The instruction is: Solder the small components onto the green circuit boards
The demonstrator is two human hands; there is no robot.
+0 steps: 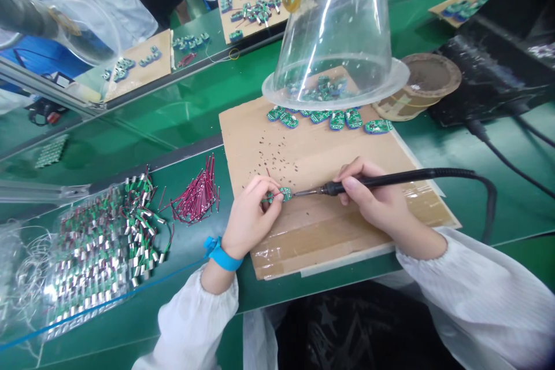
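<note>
Over taped cardboard (321, 237) on a green bench (182, 121), left fingers (262, 193) are clamping a circuit board (284, 194), right fingers (351, 172) gripping a soldering iron (373, 182) at its edge.

Passage was available across the cardboard work board (329, 156), where a specked stretch lay between the left hand (254, 217) and the row of green circuit boards (329, 118). The clear plastic hood (333, 40) obstructed the board's far edge. Beyond the right hand (373, 202), the soldering iron cable (489, 202) curved across the route. Red-sleeved wires (197, 193) and a bagged heap of wired parts (95, 260) obstructed the left side.
</note>
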